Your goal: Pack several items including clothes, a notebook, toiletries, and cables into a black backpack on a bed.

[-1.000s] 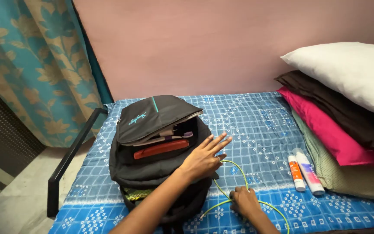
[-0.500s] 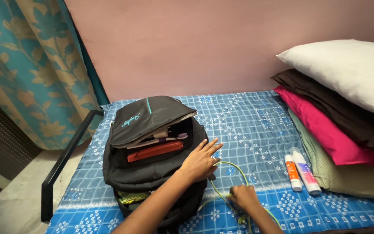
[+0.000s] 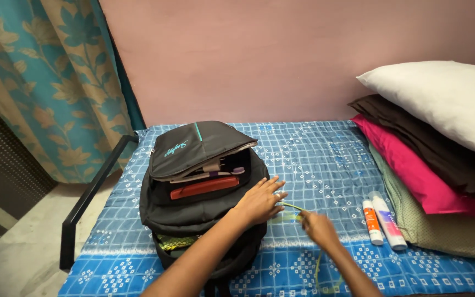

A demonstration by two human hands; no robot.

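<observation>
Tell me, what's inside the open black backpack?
In the backpack, under its raised flap, show a flat red-orange case, stacked book or paper edges and something purple. Whatever sits deeper is covered.

backpack on bed, tubes right

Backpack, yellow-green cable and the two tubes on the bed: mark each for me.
backpack [image 3: 193,146], head view, on its dark top flap.
yellow-green cable [image 3: 291,206], head view, on the stretch between the hands.
two tubes [image 3: 380,221], head view, on the white bodies.
</observation>
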